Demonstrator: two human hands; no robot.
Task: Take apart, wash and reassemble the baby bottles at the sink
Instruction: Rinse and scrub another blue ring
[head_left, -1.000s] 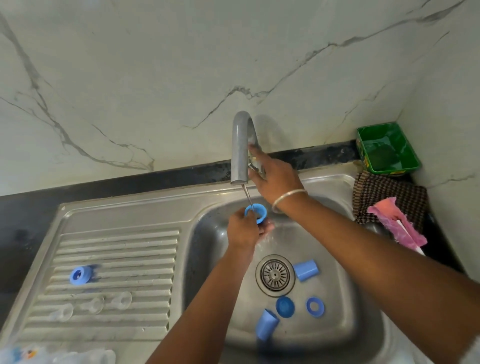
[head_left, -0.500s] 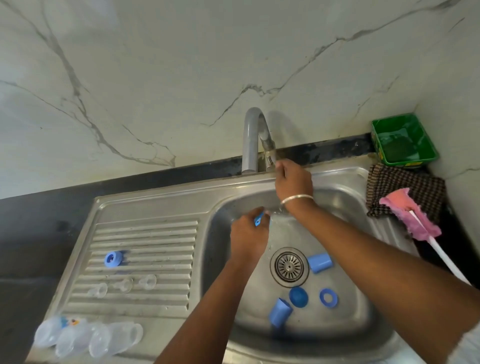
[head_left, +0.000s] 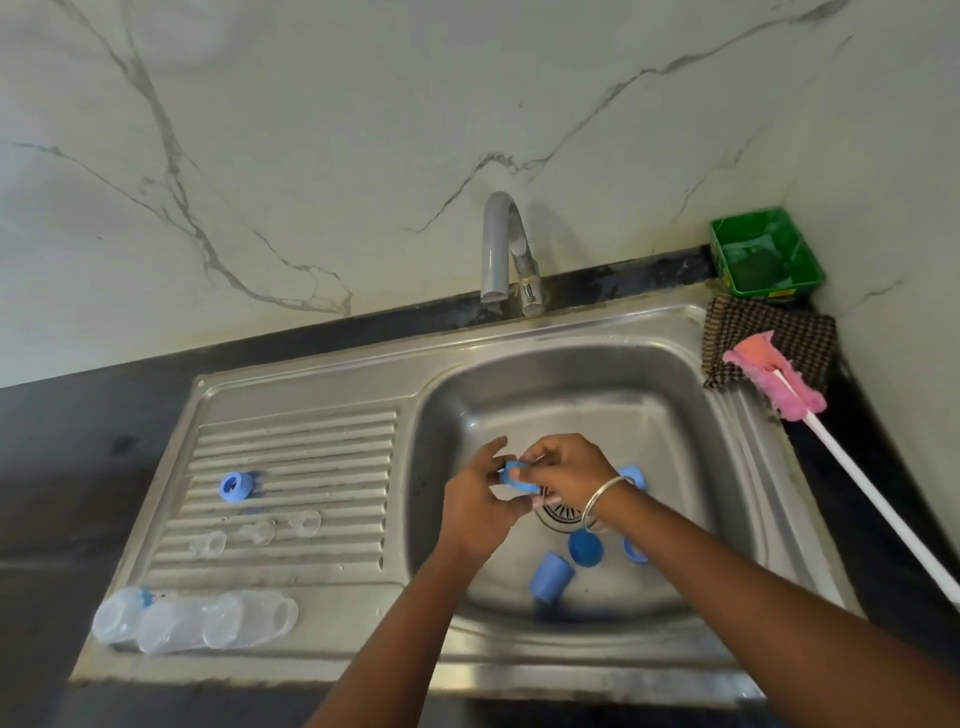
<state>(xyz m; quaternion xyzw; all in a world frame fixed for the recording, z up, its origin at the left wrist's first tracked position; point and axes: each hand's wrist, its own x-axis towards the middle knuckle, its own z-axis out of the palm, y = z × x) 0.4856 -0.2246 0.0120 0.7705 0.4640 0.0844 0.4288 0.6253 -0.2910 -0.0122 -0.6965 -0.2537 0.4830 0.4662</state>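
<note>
Your left hand (head_left: 475, 501) and right hand (head_left: 563, 470) both pinch the blue ring (head_left: 517, 475) mid-frame, lying sideways between your fingertips.

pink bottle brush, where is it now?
Head view, far right: the pink bottle brush lies untouched on the checked cloth at the sink's right rim, below the green tray.

White marble wall (head_left: 363, 130) with grey veins, meeting a second wall at the right corner. Below, dark countertop (head_left: 78, 415) around a steel sink unit. Grey tap (head_left: 498, 244) at the back edge. Soft, even light, faint shadows.
</note>
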